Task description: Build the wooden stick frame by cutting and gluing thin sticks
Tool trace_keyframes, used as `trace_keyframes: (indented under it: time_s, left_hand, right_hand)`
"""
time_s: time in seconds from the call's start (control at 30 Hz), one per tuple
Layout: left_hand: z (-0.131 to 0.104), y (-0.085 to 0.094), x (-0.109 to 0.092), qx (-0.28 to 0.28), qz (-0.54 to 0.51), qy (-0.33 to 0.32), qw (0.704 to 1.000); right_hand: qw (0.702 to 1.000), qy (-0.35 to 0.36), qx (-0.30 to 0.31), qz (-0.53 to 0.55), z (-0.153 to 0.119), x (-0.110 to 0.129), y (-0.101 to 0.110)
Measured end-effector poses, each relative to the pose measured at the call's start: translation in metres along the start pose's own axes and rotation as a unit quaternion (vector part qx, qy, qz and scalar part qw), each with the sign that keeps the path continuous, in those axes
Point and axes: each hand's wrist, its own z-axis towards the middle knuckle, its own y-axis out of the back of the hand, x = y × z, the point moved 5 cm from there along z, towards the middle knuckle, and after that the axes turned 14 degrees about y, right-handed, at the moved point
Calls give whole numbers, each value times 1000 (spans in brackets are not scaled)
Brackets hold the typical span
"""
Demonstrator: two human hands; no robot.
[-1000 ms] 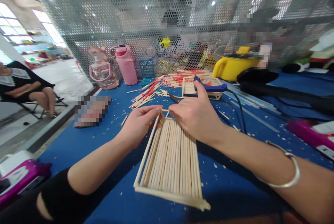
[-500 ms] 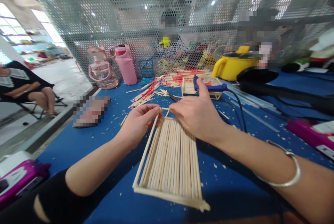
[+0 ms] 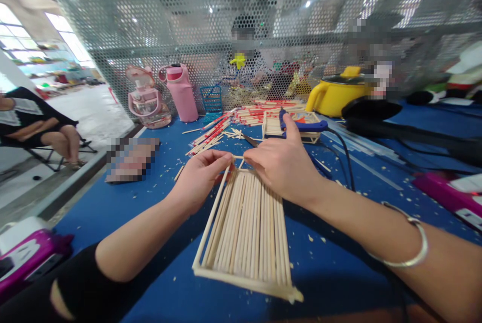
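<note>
A panel of pale wooden sticks (image 3: 252,227) with a raised stick rim lies lengthwise before me on the blue table. My left hand (image 3: 205,175) pinches the rim at its far left corner, where a long side stick meets a short cross stick (image 3: 238,157). The fingertips of my right hand (image 3: 284,162) are closed on the other end of that short stick, with the thumb pointing up. My right hand and wrist cover the panel's far right corner.
Behind my hands lie loose sticks (image 3: 214,134), a small stick frame (image 3: 269,124) bearing a blue glue gun (image 3: 307,126), and a yellow pot (image 3: 335,97). Pink bottles (image 3: 183,94) stand by the mesh screen (image 3: 181,21). A person (image 3: 37,122) sits at the left.
</note>
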Motion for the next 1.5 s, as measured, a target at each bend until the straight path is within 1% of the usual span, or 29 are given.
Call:
trace_keyframes:
  time_s: [0.27,0.33,0.4,0.43,0.5,0.57,0.6,0.63,0.67,0.7,0.73,0.77,0.8,0.83,0.87,0.9,0.97,1.03,1.07,1.13,1.2,1.27,1.37,1.5]
  left_hand:
    - [-1,-1,0,-2,13,-5,1000]
    - [-1,-2,0,8,9,-6,1000]
    - [0,-1,2,15,4,-3,1000]
    - [0,1,3,12,1,-2,1000]
    - [0,8,1,-15,8,-13,1000]
    - [-1,16,-10,-71,55,-60,994]
    - [-4,18,-19,-101,102,-99,985]
    - [-7,17,-31,-128,164,-146,967]
    - [-10,12,-43,-144,241,-200,939]
    - [-14,3,-54,-147,322,-255,900]
    - [-17,-11,-63,-130,405,-311,850]
    - [-19,-27,-68,-100,482,-357,794]
    - [-20,-43,-70,-71,546,-386,740]
    - [-19,-57,-69,-45,599,-396,695]
    - [-17,-69,-67,-28,641,-394,658]
    - [-14,-78,-64,-17,675,-385,629]
    - [-8,-90,-57,-11,724,-361,588]
    - [-4,-95,-51,-8,749,-342,568]
    - [-3,-96,-49,-7,754,-334,565]
    - [-2,-95,-48,-4,755,-323,571]
    - [-1,-93,-48,0,744,-312,591]
    - [0,-91,-48,8,725,-305,618]
    - [1,-88,-48,5,689,-310,655]
    - [2,-84,-46,-3,661,-324,677]
  right_hand:
    - [1000,0,7,14,1,2,-2]
    - [1000,4,8,29,2,0,4]
    - [999,-5,-18,48,2,-8,17]
    - [997,-24,-42,62,0,-16,26]
    - [987,-91,-91,99,-7,-37,42]
    - [966,-170,-111,160,-20,-58,48]
    - [952,-201,-105,204,-28,-66,46]
    - [936,-225,-94,255,-35,-71,41]
    - [916,-242,-78,309,-42,-73,33]
    - [895,-255,-59,360,-48,-72,25]
    - [875,-264,-40,404,-54,-69,16]
    - [856,-269,-22,441,-58,-64,7]
    - [839,-274,-10,470,-62,-59,0]
    - [824,-281,-7,492,-64,-54,-7]
    - [810,-290,-10,509,-66,-50,-12]
    - [798,-300,-18,523,-67,-48,-16]
    - [776,-318,-38,543,-68,-45,-21]
    - [768,-321,-48,551,-68,-43,-24]
    - [769,-320,-50,551,-67,-43,-25]
    - [775,-319,-54,543,-67,-43,-26]
    - [778,-321,-58,537,-68,-43,-26]
    - [778,-322,-61,536,-69,-44,-26]
    - [778,-319,-61,538,-69,-43,-25]
    - [779,-310,-70,540,-67,-42,-22]
